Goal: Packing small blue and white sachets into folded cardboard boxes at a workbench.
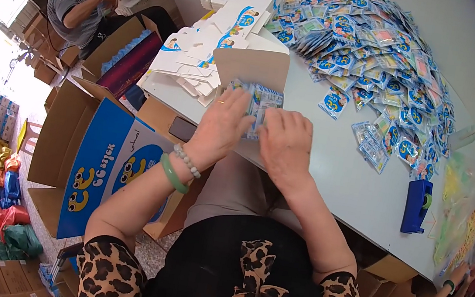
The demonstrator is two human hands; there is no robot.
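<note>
Both hands are at a small white carton [251, 64] near the table's front edge, its lid flap standing up at the back. Small clear-and-blue packets [268, 98] lie in it. My left hand [221, 123], with a beaded bracelet and a green bangle at the wrist, has its fingers bent over the packets' left side. Curled fingers of my right hand [288, 144] press at their right side, the thumb toward the left hand. The fingertips and the carton's front are partly hidden by my hands.
A large heap of packets [374, 52] covers the table's back right. Flattened white cartons [203, 51] are stacked at left. A blue tape dispenser [417, 206] and a phone [182, 129] lie near. A big blue box [102, 171] stands left; other people work at both sides.
</note>
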